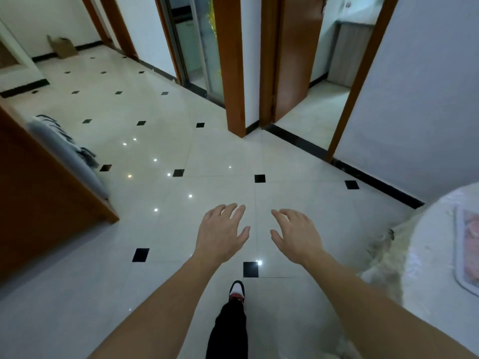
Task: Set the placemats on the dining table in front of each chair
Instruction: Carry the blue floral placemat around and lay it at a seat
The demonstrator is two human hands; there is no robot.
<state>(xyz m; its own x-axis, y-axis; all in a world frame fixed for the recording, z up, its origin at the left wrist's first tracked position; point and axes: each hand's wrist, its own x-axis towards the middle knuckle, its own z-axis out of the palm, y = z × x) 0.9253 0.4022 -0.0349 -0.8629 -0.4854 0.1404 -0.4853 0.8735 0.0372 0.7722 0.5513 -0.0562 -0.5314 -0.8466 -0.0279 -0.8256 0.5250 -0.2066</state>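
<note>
Above the pale tiled floor (pixel 160 151), with its small black inset squares, both hands hang out in front of the person, palms down. The left hand (pixel 223 233) and the right hand (pixel 298 234) are near each other but not touching, and each grip is apart, fingers spread, clamped on nothing. 1 dark trouser leg and a shoe (pixel 237 291) show below them, mid-stride by the look of it.

At the right edge, the round bench (pixel 430 242) under a white lacy cloth carries 1 placemat (pixel 466 250), a pale rectangle with a pinkish print, lying flat near the rim and cut off by the frame. No other placemat is visible, and no chair can be made out clearly.

My reading is that the person is between placements, walking with empty hands, most likely to fetch another mat or to round the bench. How many places are done cannot be told from here. The next move calls for finding the remaining mats, taking 1 in a flat 2-handed hold, and squaring it to the bench edge before a chair.
</note>
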